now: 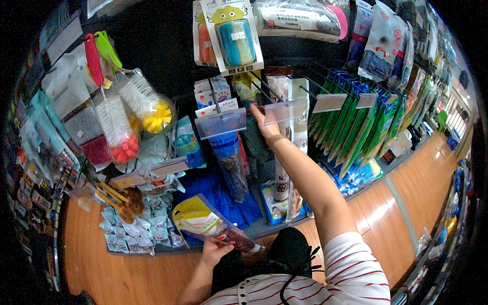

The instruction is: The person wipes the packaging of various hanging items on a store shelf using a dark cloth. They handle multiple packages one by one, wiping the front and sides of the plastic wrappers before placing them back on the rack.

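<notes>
My left hand (215, 251) grips the lower part of a long clear plastic package (207, 225) with a yellow-green and white header and dark reddish contents. My right hand (266, 124) reaches in among the display hooks. Its fingertips are near a yellow-green package (246, 87) that hangs there. A clear price-tag holder (286, 111) covers part of that hand, so whether the fingers hold anything is hidden. Left of it, blue-headed long packages (227, 152) hang behind another tag holder (221, 122). Tall white packages (299, 145) hang right beside my right forearm.
Boxed blue and white sponges (236, 42) hang above. Bottle brushes (118, 126) hang at left, over small wrapped packs (137, 228) on the low shelf. A row of green packages (350, 126) is on the right. Wooden-look floor (381, 217) runs along the shelf.
</notes>
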### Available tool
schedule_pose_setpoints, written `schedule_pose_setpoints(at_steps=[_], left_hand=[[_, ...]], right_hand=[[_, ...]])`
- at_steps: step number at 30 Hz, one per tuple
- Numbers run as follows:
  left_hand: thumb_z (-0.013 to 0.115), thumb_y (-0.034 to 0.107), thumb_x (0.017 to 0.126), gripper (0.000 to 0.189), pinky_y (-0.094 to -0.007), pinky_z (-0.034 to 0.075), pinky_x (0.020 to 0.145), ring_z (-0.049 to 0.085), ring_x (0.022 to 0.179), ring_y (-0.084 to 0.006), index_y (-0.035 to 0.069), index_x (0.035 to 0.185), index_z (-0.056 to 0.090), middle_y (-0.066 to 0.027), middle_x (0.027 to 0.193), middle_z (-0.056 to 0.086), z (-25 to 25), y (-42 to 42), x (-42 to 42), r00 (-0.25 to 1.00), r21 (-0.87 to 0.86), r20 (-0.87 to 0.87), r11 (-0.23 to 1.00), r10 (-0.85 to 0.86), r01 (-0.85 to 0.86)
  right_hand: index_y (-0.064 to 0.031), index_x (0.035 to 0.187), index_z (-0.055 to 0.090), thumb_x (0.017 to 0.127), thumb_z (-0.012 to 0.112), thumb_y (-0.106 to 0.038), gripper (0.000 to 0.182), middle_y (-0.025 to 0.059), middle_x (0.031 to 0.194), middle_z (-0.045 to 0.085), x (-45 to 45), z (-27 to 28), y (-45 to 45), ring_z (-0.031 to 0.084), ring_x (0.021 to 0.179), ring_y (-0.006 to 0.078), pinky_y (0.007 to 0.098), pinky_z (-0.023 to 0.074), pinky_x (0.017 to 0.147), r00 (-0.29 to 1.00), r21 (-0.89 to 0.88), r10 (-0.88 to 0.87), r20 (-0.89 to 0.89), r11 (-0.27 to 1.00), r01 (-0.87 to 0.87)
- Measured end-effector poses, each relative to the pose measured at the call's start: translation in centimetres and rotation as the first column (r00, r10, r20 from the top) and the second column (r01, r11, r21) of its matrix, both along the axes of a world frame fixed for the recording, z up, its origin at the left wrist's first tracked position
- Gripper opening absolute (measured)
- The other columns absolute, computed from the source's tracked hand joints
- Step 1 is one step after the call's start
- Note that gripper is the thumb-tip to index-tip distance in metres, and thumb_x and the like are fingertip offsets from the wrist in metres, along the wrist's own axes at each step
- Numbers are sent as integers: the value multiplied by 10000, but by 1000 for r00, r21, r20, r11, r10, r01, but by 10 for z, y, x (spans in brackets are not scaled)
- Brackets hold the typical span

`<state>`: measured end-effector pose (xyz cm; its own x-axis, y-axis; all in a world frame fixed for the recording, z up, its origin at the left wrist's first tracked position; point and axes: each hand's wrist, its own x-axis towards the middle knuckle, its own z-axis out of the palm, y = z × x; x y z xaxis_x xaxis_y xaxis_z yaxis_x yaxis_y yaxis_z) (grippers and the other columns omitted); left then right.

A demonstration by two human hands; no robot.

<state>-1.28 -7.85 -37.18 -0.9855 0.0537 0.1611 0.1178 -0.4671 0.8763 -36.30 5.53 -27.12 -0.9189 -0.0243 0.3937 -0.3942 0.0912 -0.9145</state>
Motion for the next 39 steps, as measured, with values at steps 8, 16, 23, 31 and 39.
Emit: schedule_pose_setpoints(at_steps=[8,16,23,31,39], left_hand=[[658,-12,683,426,-341,417,865,547,962,-225,-26,1074,492,-127,1018,576,-11,-6,0,1000,-89,-13,996,10,-11],[640,61,704,410,-451,403,877,541,978,-323,-43,1065,475,-217,1050,552,-33,-14,3,997,-188,13,979,82,-78],[621,42,715,403,-448,408,874,541,982,-314,-42,1080,472,-212,1064,549,-31,-11,1,1000,-184,1,983,31,-31],[638,71,718,385,-430,406,879,545,972,-290,-42,1058,497,-181,1058,556,-38,-6,-5,997,-153,33,987,64,-58],[635,51,697,476,-383,388,894,527,987,-237,-22,1132,458,-150,1080,536,-44,-8,-18,1000,-246,-26,969,-17,10]], right_hand=[[-41,965,597,710,603,-436,471,178,967,596,-9,11,-17,560,905,349,408,448,773,970,500,-237,-51,835,230],[-52,1016,581,722,609,-371,434,151,918,618,-72,-34,-22,586,866,309,365,456,759,937,501,-325,-128,794,344],[-77,855,616,732,587,-374,323,150,800,620,4,8,-5,588,762,317,392,460,667,906,537,-357,-227,730,422],[-76,740,619,729,573,-367,295,161,697,602,69,35,14,582,679,335,414,459,617,899,628,-324,-295,643,438],[-56,726,610,741,547,-328,279,177,670,600,125,56,38,588,643,346,432,472,616,919,754,-266,-290,527,391]])
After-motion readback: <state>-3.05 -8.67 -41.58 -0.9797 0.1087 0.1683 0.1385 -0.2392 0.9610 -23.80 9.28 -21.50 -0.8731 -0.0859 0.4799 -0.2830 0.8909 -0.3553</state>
